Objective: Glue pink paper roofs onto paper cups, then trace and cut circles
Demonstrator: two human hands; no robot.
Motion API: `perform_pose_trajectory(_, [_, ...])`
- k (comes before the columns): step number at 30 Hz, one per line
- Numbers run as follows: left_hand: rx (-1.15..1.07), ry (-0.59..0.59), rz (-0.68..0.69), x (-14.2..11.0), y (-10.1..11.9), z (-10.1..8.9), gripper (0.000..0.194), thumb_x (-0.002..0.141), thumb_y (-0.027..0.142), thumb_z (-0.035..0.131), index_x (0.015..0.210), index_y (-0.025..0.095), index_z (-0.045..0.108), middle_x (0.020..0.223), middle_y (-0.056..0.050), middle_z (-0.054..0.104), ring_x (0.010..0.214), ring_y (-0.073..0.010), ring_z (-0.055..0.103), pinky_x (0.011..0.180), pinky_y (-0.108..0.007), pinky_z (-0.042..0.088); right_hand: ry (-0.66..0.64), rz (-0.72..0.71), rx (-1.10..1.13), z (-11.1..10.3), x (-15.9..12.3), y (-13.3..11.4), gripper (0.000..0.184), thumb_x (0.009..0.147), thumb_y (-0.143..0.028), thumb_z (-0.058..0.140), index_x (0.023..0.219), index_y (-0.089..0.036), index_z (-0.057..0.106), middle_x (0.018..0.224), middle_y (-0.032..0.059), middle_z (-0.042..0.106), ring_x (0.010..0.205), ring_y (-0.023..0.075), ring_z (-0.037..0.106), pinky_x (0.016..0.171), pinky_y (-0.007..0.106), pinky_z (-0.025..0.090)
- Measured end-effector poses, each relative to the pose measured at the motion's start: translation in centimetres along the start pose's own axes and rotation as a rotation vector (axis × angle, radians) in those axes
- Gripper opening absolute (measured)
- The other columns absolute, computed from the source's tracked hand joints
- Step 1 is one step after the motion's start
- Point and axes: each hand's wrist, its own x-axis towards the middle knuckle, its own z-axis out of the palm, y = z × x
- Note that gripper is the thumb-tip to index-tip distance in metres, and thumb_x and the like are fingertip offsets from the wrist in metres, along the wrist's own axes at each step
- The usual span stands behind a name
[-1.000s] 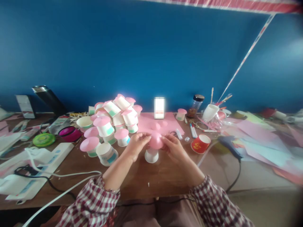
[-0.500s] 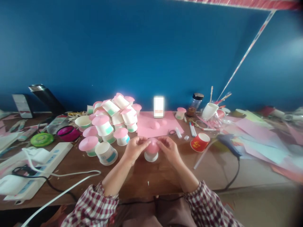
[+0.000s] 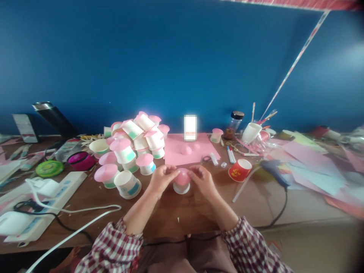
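A small white paper cup (image 3: 181, 188) stands upside down on the brown table (image 3: 182, 212) with a pink paper cap (image 3: 182, 177) on top of it. My left hand (image 3: 162, 179) pinches the cap's left edge with curled fingers. From the other side, my right hand (image 3: 201, 179) grips the cap's right edge. Both hands press the cap down onto the cup. Just behind them lies a pink paper sheet (image 3: 182, 151).
A heap of pink-capped cups (image 3: 133, 146) is piled at the left. A red cup (image 3: 239, 170), markers (image 3: 231, 154) and a blue glue gun (image 3: 273, 168) lie to the right. A white power strip (image 3: 57, 193) with cables sits at the left. Coloured paper sheets (image 3: 318, 167) cover the right side.
My hands have closed in over the pink cap and pressed it lower onto the cup. The view has shifted slightly.
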Motion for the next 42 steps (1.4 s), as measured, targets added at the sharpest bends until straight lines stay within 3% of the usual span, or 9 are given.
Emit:
perform_pose_trajectory(13, [0.039, 0.014, 0.007, 0.2, -0.8, -0.1, 0.046, 0.059, 0.044, 0.079, 0.088, 0.012, 0.064, 0.077, -0.004, 0.066, 0.072, -0.0150, 0.062, 0.064, -0.026, 0.052, 0.005, -0.018, -0.074, 0.1, 0.3, 0.4, 0.031, 0.070, -0.041, 0.069, 0.086, -0.016, 0.064, 0.078, 0.0045, 0.066, 0.070, 0.0172, 0.059, 0.067, 0.030, 0.048])
perform_pose_trajectory(20, [0.044, 0.011, 0.000, 0.1, -0.6, 0.1, 0.044, 0.059, 0.045, 0.079, 0.086, 0.012, 0.065, 0.077, -0.004, 0.065, 0.071, -0.0147, 0.061, 0.064, -0.026, 0.051, -0.053, 0.021, 0.006, -0.1, -0.3, 0.0, 0.034, 0.078, -0.047, 0.060, 0.087, -0.015, 0.064, 0.077, 0.0046, 0.066, 0.069, 0.0167, 0.058, 0.066, 0.029, 0.047])
perform_pose_trajectory(25, [0.052, 0.007, 0.010, 0.2, -0.9, 0.0, 0.043, 0.060, 0.044, 0.078, 0.087, 0.013, 0.065, 0.078, -0.005, 0.066, 0.071, -0.0150, 0.061, 0.064, -0.027, 0.051, -0.129, 0.002, -0.035, -0.4, -1.0, -0.2, 0.037, 0.071, -0.048, 0.068, 0.091, -0.017, 0.064, 0.086, 0.0054, 0.066, 0.075, 0.0176, 0.059, 0.067, 0.029, 0.048])
perform_pose_trajectory(33, [0.000, -0.019, -0.018, 0.2, -1.2, 0.1, 0.044, 0.060, 0.045, 0.078, 0.087, 0.013, 0.064, 0.082, -0.005, 0.065, 0.075, -0.0156, 0.061, 0.067, -0.028, 0.052, -0.124, 0.041, -0.028, -0.2, -0.7, 0.2, 0.039, 0.068, -0.045, 0.073, 0.093, -0.017, 0.063, 0.085, 0.0044, 0.064, 0.074, 0.0173, 0.058, 0.068, 0.030, 0.047])
perform_pose_trajectory(42, [-0.060, -0.091, -0.013, -0.7, -1.5, -0.2, 0.053, 0.064, 0.046, 0.076, 0.105, 0.016, 0.060, 0.098, -0.008, 0.065, 0.089, -0.0202, 0.061, 0.075, -0.032, 0.052, -0.108, 0.019, -0.084, -0.2, -0.8, -0.1, 0.041, 0.068, -0.049, 0.072, 0.092, -0.017, 0.063, 0.085, 0.0049, 0.065, 0.075, 0.0179, 0.058, 0.068, 0.030, 0.048])
